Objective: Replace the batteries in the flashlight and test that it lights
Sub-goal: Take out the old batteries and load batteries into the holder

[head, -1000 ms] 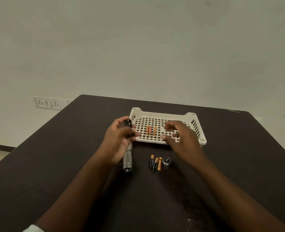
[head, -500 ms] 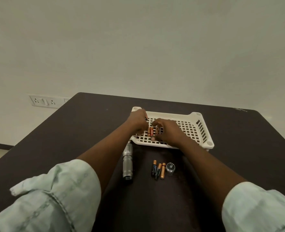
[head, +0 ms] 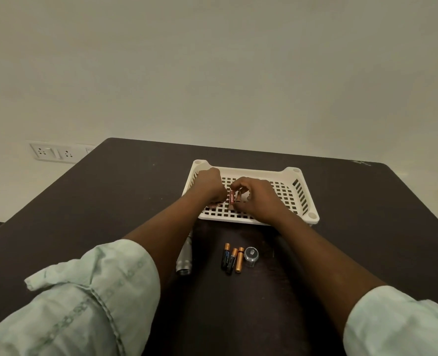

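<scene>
Both my hands are inside the white slotted basket (head: 304,199) at the middle of the dark table. My right hand (head: 260,199) pinches two small red-orange batteries (head: 232,197) between thumb and fingers. My left hand (head: 210,187) is curled into a fist just left of them; what it holds, if anything, is hidden. The silver flashlight body (head: 184,259) lies on the table in front of the basket, partly under my left forearm. Three black-and-copper batteries (head: 232,259) lie side by side beside the round flashlight cap (head: 251,255).
The dark table (head: 97,201) ends at a pale wall behind the basket. A white socket and switch plate (head: 53,151) is on the wall at the far left. My rolled light-green sleeves fill the bottom corners.
Both hands have moved forward into the basket. My right hand has closed on the red-orange batteries there and tilted them up. The view has dropped, showing my sleeves.
</scene>
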